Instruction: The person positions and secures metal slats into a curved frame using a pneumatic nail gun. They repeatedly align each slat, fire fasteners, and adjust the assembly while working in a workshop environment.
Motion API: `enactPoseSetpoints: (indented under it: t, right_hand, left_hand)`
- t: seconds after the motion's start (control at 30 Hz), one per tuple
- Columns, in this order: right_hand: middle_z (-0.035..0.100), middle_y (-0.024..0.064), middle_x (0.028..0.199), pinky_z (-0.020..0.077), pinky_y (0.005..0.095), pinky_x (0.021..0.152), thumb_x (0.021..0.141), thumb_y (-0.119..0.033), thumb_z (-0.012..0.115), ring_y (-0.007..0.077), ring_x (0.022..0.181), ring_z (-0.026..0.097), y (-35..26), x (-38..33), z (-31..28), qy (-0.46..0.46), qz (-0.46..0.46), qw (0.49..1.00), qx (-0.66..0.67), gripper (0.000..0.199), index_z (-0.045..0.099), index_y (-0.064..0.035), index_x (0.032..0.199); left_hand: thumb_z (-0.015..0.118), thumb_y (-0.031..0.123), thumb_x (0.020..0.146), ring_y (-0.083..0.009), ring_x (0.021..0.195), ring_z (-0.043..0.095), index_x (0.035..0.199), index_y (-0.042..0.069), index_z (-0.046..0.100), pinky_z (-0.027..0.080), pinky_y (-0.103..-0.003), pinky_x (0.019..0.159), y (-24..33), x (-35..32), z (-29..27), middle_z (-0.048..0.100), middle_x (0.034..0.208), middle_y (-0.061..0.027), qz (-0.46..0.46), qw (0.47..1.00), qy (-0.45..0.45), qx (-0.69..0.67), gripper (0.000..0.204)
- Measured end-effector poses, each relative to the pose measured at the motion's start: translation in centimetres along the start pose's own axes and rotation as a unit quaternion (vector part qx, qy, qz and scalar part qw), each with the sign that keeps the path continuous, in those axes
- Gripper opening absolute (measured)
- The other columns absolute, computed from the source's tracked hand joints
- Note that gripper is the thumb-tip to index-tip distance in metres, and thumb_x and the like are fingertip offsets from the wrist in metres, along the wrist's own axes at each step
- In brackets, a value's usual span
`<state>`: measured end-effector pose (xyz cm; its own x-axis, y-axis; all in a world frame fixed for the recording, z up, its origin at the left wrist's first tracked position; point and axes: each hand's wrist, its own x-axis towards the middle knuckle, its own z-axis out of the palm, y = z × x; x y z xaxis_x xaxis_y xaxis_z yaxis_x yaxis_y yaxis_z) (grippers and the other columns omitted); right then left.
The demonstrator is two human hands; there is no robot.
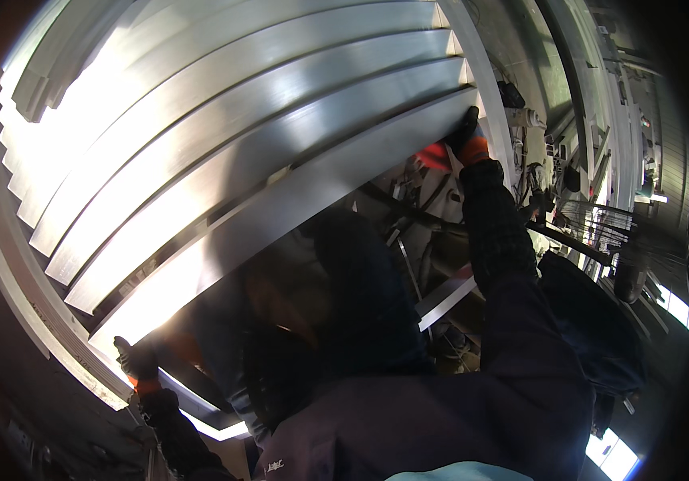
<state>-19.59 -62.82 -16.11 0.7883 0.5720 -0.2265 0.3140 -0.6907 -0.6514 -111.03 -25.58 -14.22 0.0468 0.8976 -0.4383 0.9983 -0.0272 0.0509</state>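
Beside the left rail (33, 298), the person's gloved left hand (139, 362) touches the lower end of the nearest metal slat (304, 192), which slants below similar slats (280, 84). By the right rail (484, 76), the gloved right hand (468, 138) touches its upper end. How far either closes cannot be told.

left fingers (123, 351) and right fingers (468, 127) touch a silver slat (300, 204)

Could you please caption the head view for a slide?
Left hand and right hand at opposite ends of a long metallic slat.
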Motion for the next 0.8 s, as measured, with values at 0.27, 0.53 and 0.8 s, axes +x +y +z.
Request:
enactPoseSetpoints:
  t: [0.27,0.53,0.8]
  right_hand:
    - [0.049,0.0169,0.135,0.037,0.0395,0.105,0.083,-0.039,0.072,0.0313,0.122,0.049,1.9,-0.4,-1.1,-0.016,-0.02,0.99,-0.14,0.078,0.036,-0.0005,0.14]
    - [0.057,0.001,0.132,0.0147,0.0557,0.11,0.096,-0.047,0.044,0.0177,0.123,0.047,0.4,1.6,-3.5,-0.266,-0.252,0.722,-0.587,0.048,0.054,-0.017,0.131]
    - [0.064,0.0123,0.114,0.0484,0.0286,0.077,0.086,-0.041,0.07,0.0203,0.093,0.06,-3.2,1.3,-5.0,0.087,0.246,0.957,0.13,0.059,0.055,-0.0012,0.125]
  left_hand:
    - [0.06,0.03,0.092,-0.0177,0.07,0.053,0.139,0.004,0.03,0.05,-0.033,0.069,3.6,0.0,-0.8,0.062,0.082,-0.0078,0.134,0.987,0.058,-0.067,0.062]
    - [0.051,0.039,0.096,-0.0204,0.072,0.056,0.122,0.002,0.044,0.051,-0.032,0.065,14.9,-2.4,-1.1,0.062,0.085,-0.0073,-0.014,0.844,0.114,-0.524,0.046]
    - [0.046,0.044,0.099,-0.0218,0.072,0.058,0.108,0.002,0.054,0.05,-0.032,0.063,19.2,-2.3,-4.2,0.061,0.086,-0.0059,-0.172,0.336,-0.038,-0.925,0.044]
